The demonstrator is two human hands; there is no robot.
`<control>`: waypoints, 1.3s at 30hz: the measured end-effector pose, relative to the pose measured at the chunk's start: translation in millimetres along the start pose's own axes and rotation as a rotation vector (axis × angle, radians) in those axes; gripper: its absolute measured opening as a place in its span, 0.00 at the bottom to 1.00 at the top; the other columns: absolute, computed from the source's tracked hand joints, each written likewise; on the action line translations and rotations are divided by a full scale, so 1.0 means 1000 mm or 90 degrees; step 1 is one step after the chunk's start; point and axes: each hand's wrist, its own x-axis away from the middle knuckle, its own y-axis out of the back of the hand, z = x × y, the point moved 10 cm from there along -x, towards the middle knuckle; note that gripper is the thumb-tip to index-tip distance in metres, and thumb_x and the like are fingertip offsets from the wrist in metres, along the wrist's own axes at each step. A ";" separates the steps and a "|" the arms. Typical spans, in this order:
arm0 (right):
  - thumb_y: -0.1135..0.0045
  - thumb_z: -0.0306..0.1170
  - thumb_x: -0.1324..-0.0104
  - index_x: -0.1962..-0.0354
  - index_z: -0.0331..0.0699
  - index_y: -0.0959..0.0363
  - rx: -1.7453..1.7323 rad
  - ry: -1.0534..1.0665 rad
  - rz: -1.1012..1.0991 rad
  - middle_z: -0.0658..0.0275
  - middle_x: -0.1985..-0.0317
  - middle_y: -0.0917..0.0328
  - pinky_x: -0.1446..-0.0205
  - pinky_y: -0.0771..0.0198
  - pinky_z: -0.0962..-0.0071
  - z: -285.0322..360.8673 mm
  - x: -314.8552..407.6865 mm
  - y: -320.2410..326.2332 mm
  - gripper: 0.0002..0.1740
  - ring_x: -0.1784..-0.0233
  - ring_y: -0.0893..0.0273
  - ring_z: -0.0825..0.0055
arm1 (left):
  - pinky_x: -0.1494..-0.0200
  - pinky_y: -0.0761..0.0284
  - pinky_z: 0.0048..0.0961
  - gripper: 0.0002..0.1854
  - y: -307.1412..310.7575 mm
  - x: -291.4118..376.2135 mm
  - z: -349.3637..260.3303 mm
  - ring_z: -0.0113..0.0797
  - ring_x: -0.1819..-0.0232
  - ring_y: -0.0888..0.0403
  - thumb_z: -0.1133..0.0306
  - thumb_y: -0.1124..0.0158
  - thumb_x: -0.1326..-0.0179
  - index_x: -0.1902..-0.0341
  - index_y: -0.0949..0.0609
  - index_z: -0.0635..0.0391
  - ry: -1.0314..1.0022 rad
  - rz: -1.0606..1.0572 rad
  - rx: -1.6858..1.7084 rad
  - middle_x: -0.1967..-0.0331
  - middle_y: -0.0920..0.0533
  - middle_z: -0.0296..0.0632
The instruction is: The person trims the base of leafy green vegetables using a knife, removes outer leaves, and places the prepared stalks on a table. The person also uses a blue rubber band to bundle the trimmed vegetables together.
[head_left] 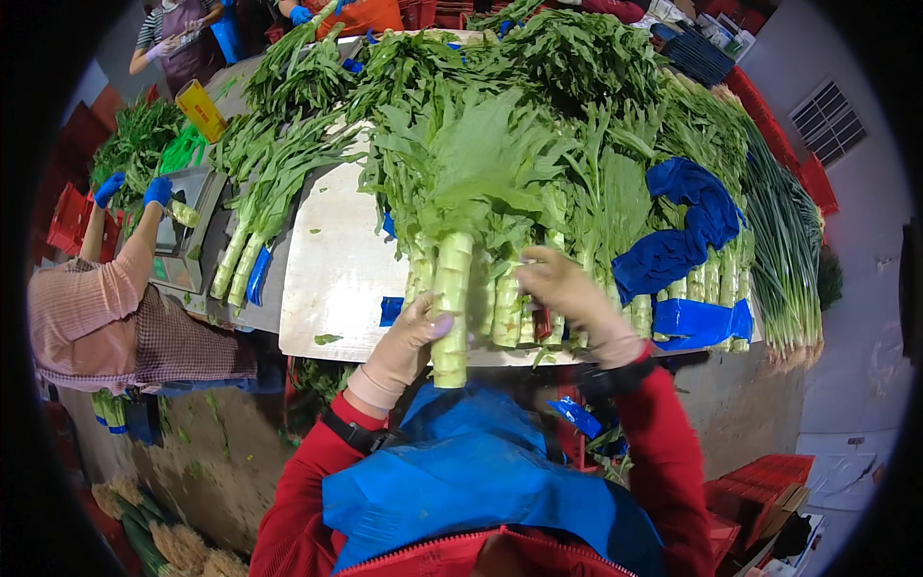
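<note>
My left hand point(412, 342), in a pale glove, grips a thick stem of celtuce point(453, 310) near its lower end; the stem stands out over the table's near edge, leaves pointing away from me. Blurred by motion, my right hand point(566, 299) is just right of it, in front of other celtuce stems point(507, 317); whether it holds anything is unclear. A small red object point(542, 324) shows beneath the right hand. Farther right, blue tape point(696, 324) wraps several stems, with a crumpled blue cloth point(674, 223) lying over their leaves.
The white board point(339, 267) covers the table before me. Spring onions point(782, 252) lie at the right edge. At left, a co-worker's gloved hand point(157, 191) holds a stem over a scale point(180, 245). More workers stand across the table. Red crates point(757, 490) are stacked at lower right.
</note>
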 end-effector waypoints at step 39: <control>0.38 0.34 0.44 0.33 0.31 0.44 -0.708 0.125 0.294 0.51 0.37 0.33 0.28 0.39 0.55 -0.012 0.038 -0.070 0.43 0.36 0.32 0.59 | 0.59 0.16 0.37 0.41 -0.089 0.036 0.054 0.42 0.60 0.17 0.61 0.31 0.46 0.31 0.39 0.57 0.169 0.136 -0.037 0.51 0.23 0.48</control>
